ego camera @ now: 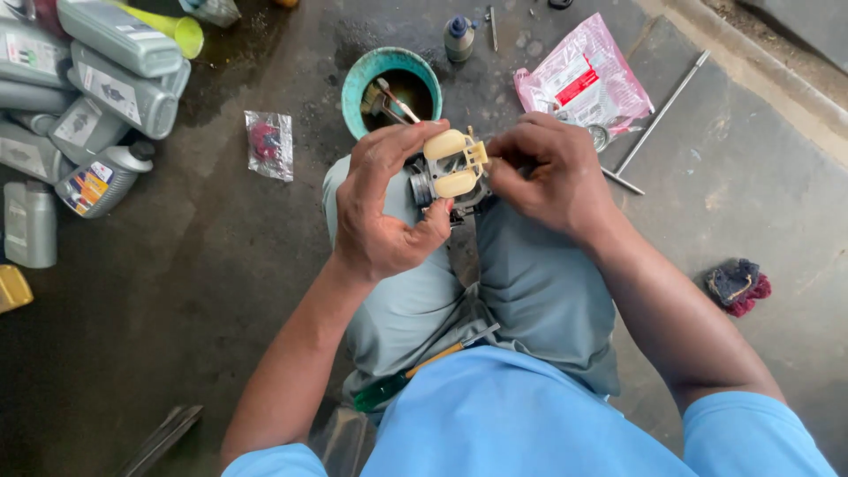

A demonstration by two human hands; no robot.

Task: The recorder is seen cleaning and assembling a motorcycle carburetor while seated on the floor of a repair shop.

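You've got a small metal carburettor body (439,187) up in front of you, held over your knees. It's grey and grimy, with a round ribbed opening facing left. On top sits a cream plastic float (453,162), two rounded lobes joined by a yellowish bridge, lobes stacked one above the other from your view. The float faces up toward you; the body's underside is hidden.

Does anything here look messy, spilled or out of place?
Yes: grey oil bottles lie tumbled in a heap at upper left, and the floor around the teal bowl looks darkly stained, perhaps by oil.
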